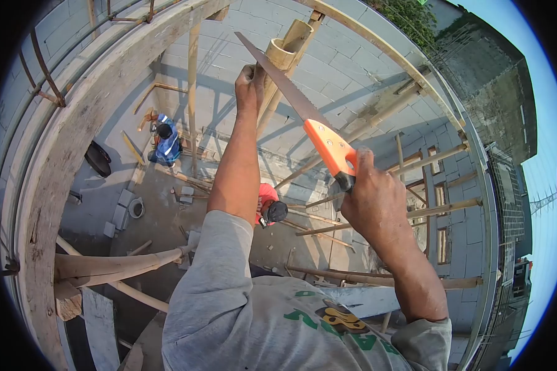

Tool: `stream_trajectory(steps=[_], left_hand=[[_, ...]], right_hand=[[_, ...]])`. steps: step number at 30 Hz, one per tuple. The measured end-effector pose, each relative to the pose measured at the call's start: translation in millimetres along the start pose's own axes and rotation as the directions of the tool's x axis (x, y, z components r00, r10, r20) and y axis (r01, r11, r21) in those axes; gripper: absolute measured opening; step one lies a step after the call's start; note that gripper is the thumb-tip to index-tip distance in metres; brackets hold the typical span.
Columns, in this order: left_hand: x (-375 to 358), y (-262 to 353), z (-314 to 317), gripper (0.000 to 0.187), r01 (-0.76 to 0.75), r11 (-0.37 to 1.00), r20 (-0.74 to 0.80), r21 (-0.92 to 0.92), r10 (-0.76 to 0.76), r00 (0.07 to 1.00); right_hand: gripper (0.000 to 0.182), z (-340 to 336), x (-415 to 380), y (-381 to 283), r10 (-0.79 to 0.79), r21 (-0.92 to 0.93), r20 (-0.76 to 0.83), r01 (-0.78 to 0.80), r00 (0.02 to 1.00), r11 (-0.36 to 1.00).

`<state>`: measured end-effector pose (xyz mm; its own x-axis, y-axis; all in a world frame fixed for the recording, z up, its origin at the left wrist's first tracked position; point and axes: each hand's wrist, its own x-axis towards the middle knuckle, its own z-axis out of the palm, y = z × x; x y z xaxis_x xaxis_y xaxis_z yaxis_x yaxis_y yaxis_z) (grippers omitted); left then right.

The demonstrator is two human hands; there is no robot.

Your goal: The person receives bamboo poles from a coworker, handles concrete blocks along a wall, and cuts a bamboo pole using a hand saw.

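My right hand (374,191) is closed round the orange handle of a handsaw (329,147). Its toothed blade slants up and to the left, crossing in front of a bamboo pole (280,55) just under the open, hollow top. Left of that pole, my left hand (249,88) grips it a little below the blade, arm stretched out; the far fingers are hidden. Right behind the bamboo stands another post (299,36), rising slightly higher.
Far below, one person in blue (167,145) and another in red (267,201) are on the ground. A wooden beam (74,123) with steel bars curves along the left. Several bamboo props (408,213) cross at right. A bucket (137,208) stands near grey blocks (119,216).
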<state>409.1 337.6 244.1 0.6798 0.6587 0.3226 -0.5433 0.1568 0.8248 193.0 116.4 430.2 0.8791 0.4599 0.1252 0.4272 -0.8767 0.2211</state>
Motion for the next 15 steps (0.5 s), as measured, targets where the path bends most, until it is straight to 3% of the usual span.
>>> stream_trajectory(steps=[4,5,6,8,12,13,15], left_hand=[[-3.7,1.6,0.8,0.056,-0.042,0.995,-0.032,0.091,0.045,0.998],[-2.8,-4.3,3.2,0.055,-0.021,0.999,-0.015,0.029,0.022,1.0],[2.5,-12.9,4.0,0.054,-0.001,0.999,-0.008,-0.033,0.001,1.0],[4.4,-10.6,1.5,0.05,0.083,0.991,0.015,-0.105,-0.082,0.996],[3.1,-1.7,3.1,0.051,0.019,0.997,-0.013,-0.075,-0.02,1.0],[-2.4,-0.3,0.2,0.05,-0.005,0.999,-0.009,-0.043,0.004,1.0],[7.2,10.1,-0.9,0.05,-0.04,0.999,-0.032,-0.023,0.039,0.999]], right_hand=[[0.041,10.9,-20.9,19.8,-0.012,0.112,-0.135,0.027,0.991,0.993],[0.039,11.3,10.4,8.1,-0.006,0.113,-0.043,0.011,0.999,0.994],[0.034,19.2,50.0,-5.2,-0.012,-0.01,-0.002,0.012,1.0,1.0],[0.029,24.3,88.8,-27.4,-0.072,0.018,-0.101,0.074,0.992,0.997],[0.034,23.3,22.3,-2.3,-0.007,0.01,-0.044,0.008,0.999,1.0],[0.035,26.2,-15.2,16.9,-0.034,0.044,-0.084,0.038,0.996,0.998],[0.035,16.8,-17.2,21.7,-0.061,0.073,-0.115,0.07,0.991,0.995]])
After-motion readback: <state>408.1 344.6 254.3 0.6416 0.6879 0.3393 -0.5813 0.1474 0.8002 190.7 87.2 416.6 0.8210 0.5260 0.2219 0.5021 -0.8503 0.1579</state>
